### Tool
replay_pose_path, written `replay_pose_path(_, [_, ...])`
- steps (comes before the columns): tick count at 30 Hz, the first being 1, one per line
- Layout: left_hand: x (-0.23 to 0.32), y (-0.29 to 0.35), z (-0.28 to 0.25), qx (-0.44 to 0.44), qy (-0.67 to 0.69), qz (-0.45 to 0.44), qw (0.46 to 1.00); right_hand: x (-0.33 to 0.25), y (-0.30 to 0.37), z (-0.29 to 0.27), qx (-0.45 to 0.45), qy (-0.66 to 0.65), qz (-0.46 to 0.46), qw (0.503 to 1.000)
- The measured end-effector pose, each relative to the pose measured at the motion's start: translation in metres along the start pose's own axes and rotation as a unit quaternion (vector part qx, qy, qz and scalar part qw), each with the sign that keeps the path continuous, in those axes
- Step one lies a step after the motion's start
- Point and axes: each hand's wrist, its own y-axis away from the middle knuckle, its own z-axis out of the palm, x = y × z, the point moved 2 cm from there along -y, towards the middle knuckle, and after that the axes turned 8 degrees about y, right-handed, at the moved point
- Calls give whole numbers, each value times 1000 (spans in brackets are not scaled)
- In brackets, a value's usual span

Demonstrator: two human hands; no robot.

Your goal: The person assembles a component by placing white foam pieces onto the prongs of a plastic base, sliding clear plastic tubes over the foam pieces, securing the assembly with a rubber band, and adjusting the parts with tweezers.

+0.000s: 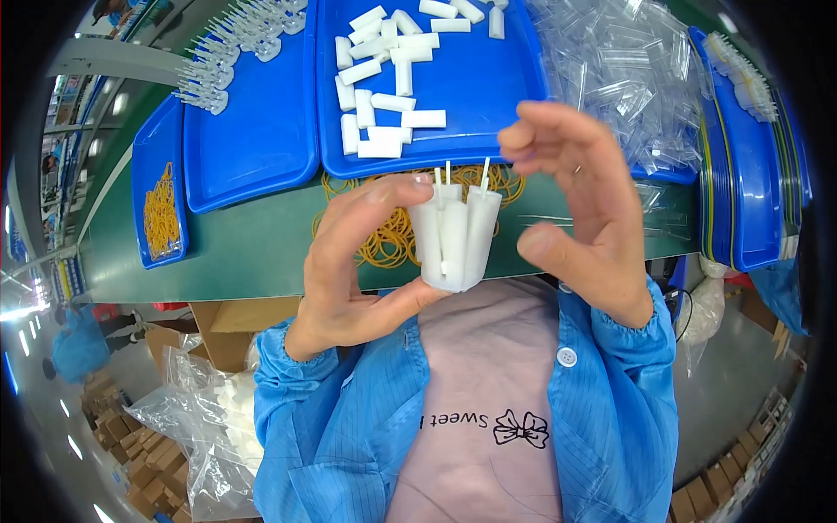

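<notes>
In the head view, the left hand [336, 279] grasps a bundle of white pieces [453, 240] at the centre of the dial, thumb under its lower end and fingers near its top. Thin white stems [486, 173] rise from the bundle toward 12 o'clock. The right hand [602, 231], at 3 o'clock from the bundle and apart from it, is half curled, thumb and fingers spread; nothing shows in its grasp.

Loose yellow rubber bands [388, 244] lie on the green worktop [261, 235], behind the left hand and bundle. At 12 o'clock a large blue tray [488, 105] carries scattered white cylinders [392, 102]. At 10 o'clock a second blue tray [253, 131] has spiky white pieces [209, 74] along its far edges. Between 9 and 10 o'clock a narrow blue tray [157, 139] holds more yellow bands [159, 213]. Clear plastic pieces [610, 87] are heaped between 1 and 2 o'clock, and stacked blue trays [750, 227] stand between 2 and 3. Below the worktop, at 8 o'clock, is a clear plastic bag [192, 427].
</notes>
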Motion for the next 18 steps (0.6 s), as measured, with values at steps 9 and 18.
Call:
replay_pose_path(9, [-7, 0, 8, -91, -89, 43, 991, 23, 37, 28, -117, -357, 193, 907])
replay_pose_path(18, [-12, 8, 40, -33, 332, -439, 834, 28, 46, 18, -132, -278, 149, 940])
